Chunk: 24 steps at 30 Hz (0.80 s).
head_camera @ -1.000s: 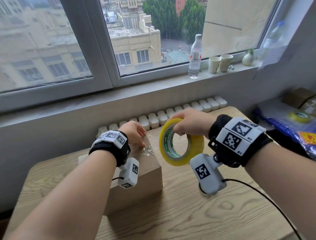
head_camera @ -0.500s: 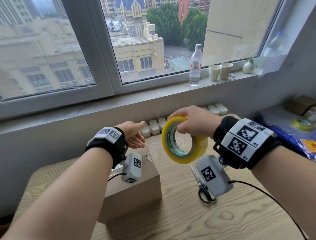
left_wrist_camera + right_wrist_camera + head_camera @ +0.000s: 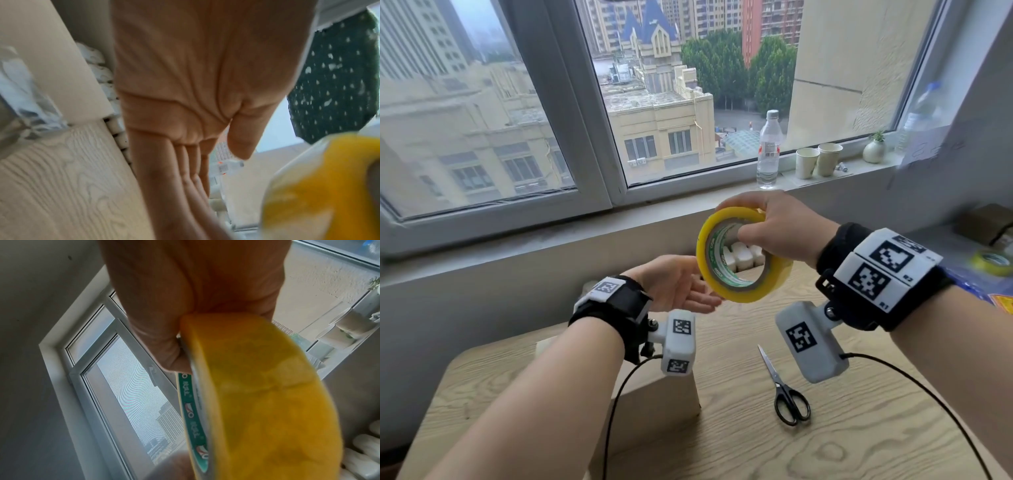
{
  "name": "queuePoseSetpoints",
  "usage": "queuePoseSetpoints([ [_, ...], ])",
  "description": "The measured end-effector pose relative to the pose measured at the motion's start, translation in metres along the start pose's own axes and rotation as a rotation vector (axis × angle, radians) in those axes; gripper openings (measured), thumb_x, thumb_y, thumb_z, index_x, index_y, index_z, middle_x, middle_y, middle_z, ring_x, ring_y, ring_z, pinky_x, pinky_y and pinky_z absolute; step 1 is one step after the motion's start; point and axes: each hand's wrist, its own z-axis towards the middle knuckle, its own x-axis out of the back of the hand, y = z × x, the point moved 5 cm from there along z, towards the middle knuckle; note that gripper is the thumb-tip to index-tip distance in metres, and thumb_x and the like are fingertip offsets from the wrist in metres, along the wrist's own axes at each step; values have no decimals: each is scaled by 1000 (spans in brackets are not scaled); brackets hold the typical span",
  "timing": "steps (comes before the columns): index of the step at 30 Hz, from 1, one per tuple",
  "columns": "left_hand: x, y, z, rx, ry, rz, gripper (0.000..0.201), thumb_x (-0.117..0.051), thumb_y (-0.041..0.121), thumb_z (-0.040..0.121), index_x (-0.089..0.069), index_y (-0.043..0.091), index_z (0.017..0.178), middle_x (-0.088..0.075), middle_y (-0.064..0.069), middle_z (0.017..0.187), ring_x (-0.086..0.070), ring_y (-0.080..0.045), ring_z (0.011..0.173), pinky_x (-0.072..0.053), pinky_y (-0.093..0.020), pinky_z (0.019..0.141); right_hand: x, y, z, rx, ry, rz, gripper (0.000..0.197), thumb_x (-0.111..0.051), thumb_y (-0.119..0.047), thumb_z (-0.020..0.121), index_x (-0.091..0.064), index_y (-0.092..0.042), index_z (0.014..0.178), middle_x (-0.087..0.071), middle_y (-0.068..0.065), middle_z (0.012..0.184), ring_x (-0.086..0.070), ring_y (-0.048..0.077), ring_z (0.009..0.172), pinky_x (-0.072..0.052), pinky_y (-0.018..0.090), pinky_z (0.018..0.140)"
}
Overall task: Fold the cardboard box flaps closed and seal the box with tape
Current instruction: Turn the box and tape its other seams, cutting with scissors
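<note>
My right hand [image 3: 770, 229] grips a yellow tape roll [image 3: 743, 257] by its top rim, held up in the air above the table; the roll [image 3: 267, 402] fills the right wrist view. My left hand [image 3: 681, 287] is raised palm up with fingers straight, its fingertips reaching to just under the roll's lower left edge. In the left wrist view the flat palm [image 3: 195, 81] points toward the blurred roll [image 3: 320, 186]. The cardboard box [image 3: 654, 404] sits on the wooden table [image 3: 859, 445] below my left wrist, mostly hidden by my forearm. Some clear tape [image 3: 26, 100] lies on its top.
Black-handled scissors [image 3: 784, 390] lie on the table right of the box. A water bottle [image 3: 768, 150], two paper cups [image 3: 818, 161] and a small vase [image 3: 874, 150] stand on the windowsill. Another tape roll [image 3: 991, 262] and clutter lie at far right.
My left hand left the box top, rose and turned palm up toward the roll. My right hand lifted the roll higher, away from the box.
</note>
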Motion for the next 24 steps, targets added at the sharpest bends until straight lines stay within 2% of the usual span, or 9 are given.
queuePoseSetpoints([
  [1, 0, 5, -1, -36, -3, -44, 28, -41, 21, 99, -60, 1, 104, -66, -17, 92, -70, -21, 72, -60, -28, 70, 1, 1, 0, 0, -4, 4, 44, -64, -9, 81, -64, -30, 119, -68, -4, 90, -54, 3, 59, -42, 17, 58],
  [3, 3, 13, -4, -93, -16, -89, 18, -51, 7, 91, -60, 3, 106, -61, -13, 95, -68, -17, 70, -59, -24, 68, 2, 4, 0, 3, -13, 13, 42, -66, -10, 81, -64, -30, 119, -70, -3, 90, -54, 2, 55, -43, 17, 55],
  [7, 10, 21, -12, -126, -11, -76, 47, -57, -7, 78, -54, 2, 124, -61, -17, 107, -68, -19, 78, -60, -25, 70, 6, 9, -1, 4, -3, 4, 43, -67, -11, 82, -63, -32, 119, -68, -6, 87, -52, -2, 50, -41, 13, 51],
  [10, 4, 23, -14, -111, -15, -30, 36, -57, -6, 82, -60, 3, 116, -63, -16, 108, -64, -20, 88, -59, -27, 76, 7, 11, -1, 11, -7, 5, 43, -66, -10, 82, -63, -31, 120, -66, -8, 85, -52, -4, 47, -39, 10, 49],
  [13, 1, 22, -11, -62, 54, 61, 21, -52, -2, 90, -60, 3, 109, -65, -13, 100, -64, -20, 85, -59, -32, 78, 6, 11, -1, 23, -5, -4, 42, -65, -10, 82, -62, -30, 118, -65, -9, 83, -52, -3, 48, -39, 11, 50],
  [16, -4, 17, -13, 56, 72, 116, 26, -46, 14, 97, -57, 1, 117, -68, -18, 107, -68, -25, 93, -57, -34, 87, 6, 11, 0, 45, -3, -6, 43, -64, -9, 82, -63, -29, 120, -69, -2, 89, -52, 2, 52, -42, 16, 54],
  [18, -9, 14, -15, 93, 34, 99, 32, -41, 18, 99, -60, -1, 117, -67, -20, 113, -69, -26, 97, -56, -33, 88, 5, 10, 1, 59, -6, -15, 44, -63, -11, 82, -63, -31, 121, -71, 0, 92, -51, 5, 53, -42, 17, 54],
  [21, -15, 15, -15, 68, 33, 69, 27, -44, 13, 97, -62, -1, 110, -70, -18, 102, -72, -24, 86, -56, -32, 85, 4, 9, 2, 79, -6, -18, 43, -63, -11, 82, -63, -32, 120, -71, 2, 91, -51, 7, 52, -43, 17, 53],
  [24, -14, 18, -12, 10, 44, 52, 23, -52, 1, 92, -58, 1, 114, -68, -15, 96, -71, -22, 77, -55, -34, 85, 4, 9, 3, 94, 0, -11, 43, -62, -11, 82, -63, -32, 120, -71, 1, 92, -55, 9, 58, -44, 19, 56],
])
